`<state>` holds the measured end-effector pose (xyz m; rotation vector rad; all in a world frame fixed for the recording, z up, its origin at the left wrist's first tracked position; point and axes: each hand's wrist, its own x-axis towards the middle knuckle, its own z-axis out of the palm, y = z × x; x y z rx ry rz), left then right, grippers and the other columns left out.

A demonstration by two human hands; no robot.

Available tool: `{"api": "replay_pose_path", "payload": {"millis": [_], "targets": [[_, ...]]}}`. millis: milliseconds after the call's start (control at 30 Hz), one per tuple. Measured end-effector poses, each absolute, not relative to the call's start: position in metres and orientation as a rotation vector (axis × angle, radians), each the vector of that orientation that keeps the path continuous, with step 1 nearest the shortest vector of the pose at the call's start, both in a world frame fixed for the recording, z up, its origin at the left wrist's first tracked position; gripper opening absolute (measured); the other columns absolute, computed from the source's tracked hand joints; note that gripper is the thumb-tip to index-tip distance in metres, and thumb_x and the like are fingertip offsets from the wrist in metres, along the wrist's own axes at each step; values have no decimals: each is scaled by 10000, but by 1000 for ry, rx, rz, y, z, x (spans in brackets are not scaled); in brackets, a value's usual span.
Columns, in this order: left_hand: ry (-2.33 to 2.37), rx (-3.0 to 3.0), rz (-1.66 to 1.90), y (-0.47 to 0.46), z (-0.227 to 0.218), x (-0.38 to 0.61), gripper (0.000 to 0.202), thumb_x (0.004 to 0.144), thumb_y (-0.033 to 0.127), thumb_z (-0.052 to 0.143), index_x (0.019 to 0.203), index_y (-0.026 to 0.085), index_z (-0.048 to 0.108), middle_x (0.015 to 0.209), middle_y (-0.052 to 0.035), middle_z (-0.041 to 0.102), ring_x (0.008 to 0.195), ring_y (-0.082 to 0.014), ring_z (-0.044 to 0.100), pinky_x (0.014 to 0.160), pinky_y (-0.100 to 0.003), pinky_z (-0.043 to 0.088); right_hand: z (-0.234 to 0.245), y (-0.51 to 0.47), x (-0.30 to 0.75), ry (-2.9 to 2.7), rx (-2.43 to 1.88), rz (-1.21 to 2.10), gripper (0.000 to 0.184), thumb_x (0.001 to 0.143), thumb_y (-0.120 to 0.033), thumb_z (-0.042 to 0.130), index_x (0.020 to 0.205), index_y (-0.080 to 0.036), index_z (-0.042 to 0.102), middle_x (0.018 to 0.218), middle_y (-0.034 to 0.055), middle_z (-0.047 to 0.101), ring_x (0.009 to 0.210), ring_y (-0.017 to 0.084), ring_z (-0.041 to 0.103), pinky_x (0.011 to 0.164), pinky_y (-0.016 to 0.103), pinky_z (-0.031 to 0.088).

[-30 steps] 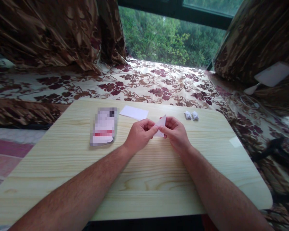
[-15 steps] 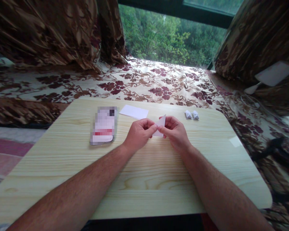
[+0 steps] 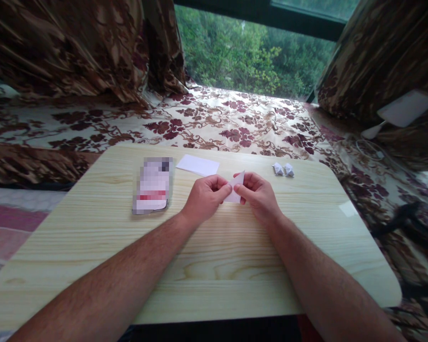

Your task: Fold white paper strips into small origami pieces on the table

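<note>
A small folded piece of white paper (image 3: 238,182) with a pointed upper corner is held between both my hands over the table. My left hand (image 3: 209,194) pinches its left side, the thumb lying on the front face. On the other side, my right hand (image 3: 259,191) grips it between thumb and fingers. The thumbs nearly meet at the paper's middle, and the fingers behind are partly hidden. Just beyond my left hand lies a flat white paper stack (image 3: 199,165). Two small folded white paper shapes (image 3: 283,169) sit side by side beyond my right hand.
A blurred-out, phone-like object (image 3: 152,185) lies on the left of the pale wooden table (image 3: 228,266). Behind the table, a floral-covered ledge (image 3: 235,118) runs below the window. At the right stands a white lamp (image 3: 406,109) with a cord.
The folded paper and both hands have barely moved; my grip on it stays the same. The whole view has shifted very slightly.
</note>
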<state>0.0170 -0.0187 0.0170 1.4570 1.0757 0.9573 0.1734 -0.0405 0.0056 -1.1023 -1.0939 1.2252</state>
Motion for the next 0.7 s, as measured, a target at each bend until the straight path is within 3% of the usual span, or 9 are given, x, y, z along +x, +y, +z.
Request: {"api": "replay_pose_path", "payload": {"millis": [200,700], "targets": [[1092,1443,948,-20,19,18,227,742,346,684,666,150,599,522,42,523,455,-70,413,434,-201,296,0,-39,177,-1110,-1118,1184,244,788,-409,704,808,-165,695,654,-10,612,504,88,481,440,219,388],[1066,1454,926,-20,18,17,227,755,351,685,689,148,606,544,32,544,472,-73,438,443,-194,318,1,-39,176,-1118,-1143,1158,224,780,-388,712,802,-167,688,648,-12,616,498,89,477,433,222,384]]}}
